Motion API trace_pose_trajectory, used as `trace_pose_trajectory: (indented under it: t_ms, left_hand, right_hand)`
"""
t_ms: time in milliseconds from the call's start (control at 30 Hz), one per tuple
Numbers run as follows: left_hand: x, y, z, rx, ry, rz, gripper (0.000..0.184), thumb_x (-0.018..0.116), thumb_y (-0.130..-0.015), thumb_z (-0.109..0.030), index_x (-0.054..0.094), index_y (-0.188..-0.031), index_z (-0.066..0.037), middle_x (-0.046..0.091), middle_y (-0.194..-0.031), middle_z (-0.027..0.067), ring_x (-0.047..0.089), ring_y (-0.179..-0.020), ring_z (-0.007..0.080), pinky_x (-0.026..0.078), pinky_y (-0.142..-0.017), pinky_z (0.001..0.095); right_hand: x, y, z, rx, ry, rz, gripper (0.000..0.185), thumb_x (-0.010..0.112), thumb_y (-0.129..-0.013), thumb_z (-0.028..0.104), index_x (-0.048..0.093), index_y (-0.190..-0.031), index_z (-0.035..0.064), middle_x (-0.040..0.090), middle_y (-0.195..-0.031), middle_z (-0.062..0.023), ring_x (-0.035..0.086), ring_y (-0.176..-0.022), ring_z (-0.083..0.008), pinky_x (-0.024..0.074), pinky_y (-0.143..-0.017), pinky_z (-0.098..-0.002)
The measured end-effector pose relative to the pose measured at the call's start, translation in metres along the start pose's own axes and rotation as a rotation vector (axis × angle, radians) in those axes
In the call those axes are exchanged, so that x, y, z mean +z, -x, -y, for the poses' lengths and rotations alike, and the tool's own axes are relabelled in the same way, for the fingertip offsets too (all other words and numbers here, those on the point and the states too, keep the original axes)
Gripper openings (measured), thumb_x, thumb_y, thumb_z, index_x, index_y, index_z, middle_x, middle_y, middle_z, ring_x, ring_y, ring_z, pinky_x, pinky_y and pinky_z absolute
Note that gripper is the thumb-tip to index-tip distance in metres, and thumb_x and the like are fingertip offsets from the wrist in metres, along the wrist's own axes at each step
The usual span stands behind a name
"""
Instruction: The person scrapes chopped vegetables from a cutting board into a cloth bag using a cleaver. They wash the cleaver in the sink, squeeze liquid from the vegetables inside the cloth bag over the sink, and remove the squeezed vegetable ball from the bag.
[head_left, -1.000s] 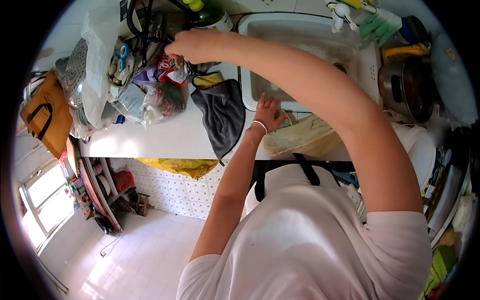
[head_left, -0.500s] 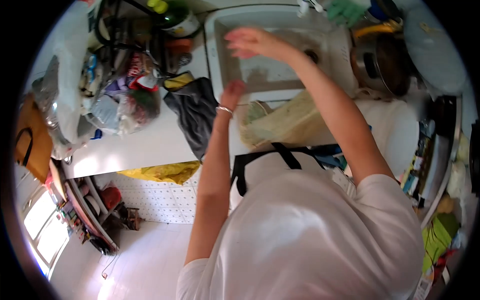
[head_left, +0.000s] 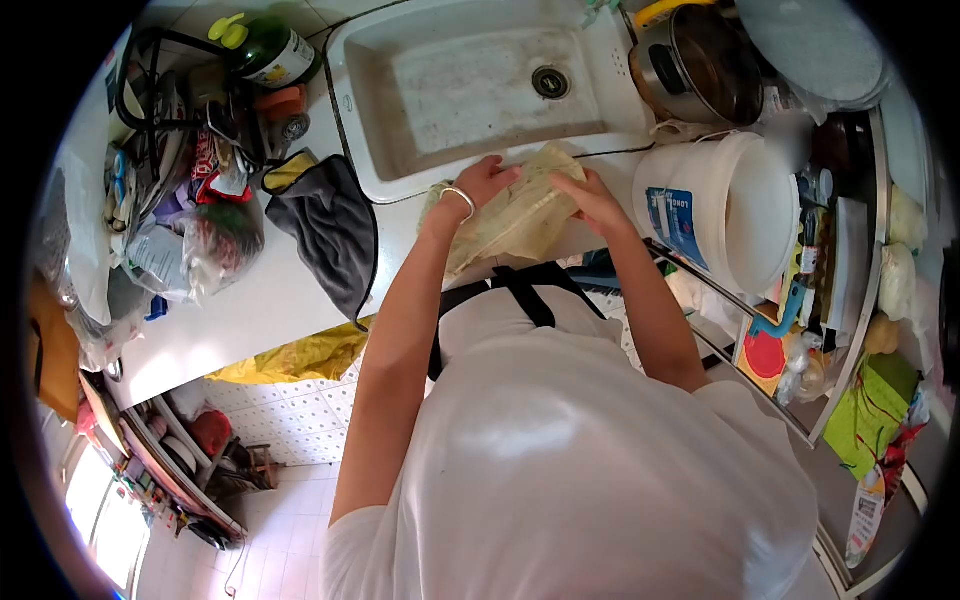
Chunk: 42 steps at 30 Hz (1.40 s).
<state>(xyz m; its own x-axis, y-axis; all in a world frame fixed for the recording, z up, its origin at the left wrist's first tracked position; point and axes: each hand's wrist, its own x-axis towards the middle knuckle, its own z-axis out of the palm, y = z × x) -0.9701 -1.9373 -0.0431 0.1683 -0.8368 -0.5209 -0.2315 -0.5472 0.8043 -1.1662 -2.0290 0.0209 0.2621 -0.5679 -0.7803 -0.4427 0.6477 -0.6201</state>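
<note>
A thin, crumpled pale yellow cloth [head_left: 515,222] lies along the counter's front edge, just before the white sink [head_left: 365,120]. My right hand [head_left: 598,203] pinches its upper right corner between thumb and fingers. On the cloth's upper left part rests my left hand [head_left: 484,186], a silver bangle at the wrist; its fingers are bent and closed on the fabric. Part of the cloth is hidden behind my left wrist. To the left, a dark grey towel [head_left: 325,235] hangs over the counter edge.
A white bucket [head_left: 690,200] stands right of my right hand, with a metal pot [head_left: 680,75] behind it. Bagged items [head_left: 225,240] and a green pump bottle [head_left: 275,55] crowd the left counter. A yellow bag [head_left: 290,355] hangs below.
Both hands have come down from over the sink and its front rim onto the pale yellow cloth and taken hold of it. The view has shifted, showing more of the bucket.
</note>
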Motion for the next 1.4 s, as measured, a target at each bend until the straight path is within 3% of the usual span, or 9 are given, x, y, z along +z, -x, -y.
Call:
trace_pose_trajectory:
  t_ms: [167,500,567,700,833,900,1000,1100,1400]
  left_hand:
    - [-0.02,0.018,-0.034,0.244,0.376,0.168,0.084,0.071,-0.077,-0.046,0.033,-0.139,-0.003,0.057,-0.118,0.0145,0.052,-0.115,0.0231,0.041,-0.097,0.0361]
    - [-0.136,0.071,-0.167,0.62,0.372,0.008,0.06,0.076,-0.074,-0.02,0.048,-0.124,-0.004,0.059,-0.112,0.0054,0.054,-0.103,0.0146,0.045,-0.088,0.0304]
    - [-0.126,0.051,-0.186,0.729,0.526,0.054,0.048,0.06,-0.082,-0.001,0.042,-0.127,0.002,0.06,-0.107,0.0117,0.057,-0.1,0.0216,0.046,-0.089,0.0309]
    - [-0.123,-0.007,-0.188,1.158,0.103,-0.251,0.078,0.064,-0.082,-0.002,0.017,-0.144,-0.008,0.054,-0.119,0.0097,0.055,-0.104,0.0195,0.045,-0.091,0.0297]
    - [-0.117,-0.008,-0.192,0.886,0.526,-0.105,0.09,0.069,-0.081,-0.011,0.008,-0.148,-0.012,0.046,-0.131,0.0126,0.049,-0.114,0.022,0.043,-0.095,0.0324]
    - [-0.117,0.004,-0.192,0.73,0.488,-0.382,0.076,0.076,-0.074,-0.022,0.034,-0.135,-0.004,0.053,-0.124,0.0101,0.05,-0.111,0.0203,0.045,-0.09,0.0325]
    - [-0.11,0.003,-0.141,0.073,0.952,-0.659,0.072,0.069,-0.078,-0.042,0.038,-0.125,0.002,0.052,-0.109,0.0149,0.053,-0.097,0.0283,0.044,-0.089,0.0469]
    - [-0.083,-0.014,-0.057,-0.241,1.548,0.291,0.088,0.043,-0.08,-0.072,0.046,-0.111,0.01,0.058,-0.094,0.0186,0.058,-0.084,0.0362,0.046,-0.088,0.0508]
    - [-0.035,0.004,-0.107,-0.005,1.478,0.393,0.115,0.013,-0.065,-0.091,0.046,-0.121,0.004,0.057,-0.114,0.0238,0.053,-0.112,0.0357,0.038,-0.102,0.0457]
  right_hand:
    - [0.034,0.024,0.072,-0.503,0.078,0.131,0.05,0.071,-0.076,0.017,0.053,-0.117,-0.0043,0.062,-0.105,-0.0101,0.061,-0.089,-0.0158,0.0486,-0.077,-0.0268]
    - [0.074,0.125,0.219,-1.289,0.665,0.57,0.052,0.069,-0.08,0.01,0.047,-0.126,0.0014,0.056,-0.115,-0.0116,0.054,-0.108,-0.0175,0.0443,-0.09,-0.0295]
    - [0.089,0.121,0.208,-1.751,0.405,-0.176,0.064,0.076,-0.074,0.01,0.044,-0.129,0.0051,0.05,-0.124,-0.0139,0.052,-0.112,-0.0207,0.0438,-0.091,-0.03]
    - [0.077,0.068,0.215,-1.204,0.113,0.472,0.066,0.076,-0.075,0.012,0.042,-0.131,0.006,0.047,-0.127,-0.0128,0.048,-0.116,-0.0232,0.0434,-0.092,-0.0322]
    - [0.063,0.001,0.233,-0.857,-0.082,0.257,0.057,0.066,-0.086,0.019,0.04,-0.135,0.0083,0.049,-0.126,-0.0093,0.05,-0.113,-0.0207,0.0446,-0.089,-0.0283]
    - [0.057,0.002,0.246,-0.71,0.011,0.337,0.059,0.063,-0.088,0.02,0.036,-0.141,0.0143,0.039,-0.142,-0.0118,0.04,-0.128,-0.0224,0.0394,-0.097,-0.0307]
    - [0.076,-0.001,0.231,-0.807,-0.538,0.462,0.014,0.048,-0.095,0.015,0.051,-0.087,0.0042,0.054,-0.08,-0.0048,0.055,-0.075,-0.0213,0.0485,-0.085,-0.0441]
    - [0.087,-0.022,0.214,-0.68,-0.766,0.65,0.014,0.048,-0.096,0.015,0.052,-0.088,0.0043,0.049,-0.074,-0.0029,0.051,-0.069,-0.0185,0.0469,-0.089,-0.0439]
    - [0.094,0.038,0.181,-0.582,-0.739,0.546,0.014,0.048,-0.096,0.018,0.051,-0.087,0.0075,0.038,-0.064,0.0017,0.039,-0.059,-0.0131,0.0443,-0.074,-0.0358]
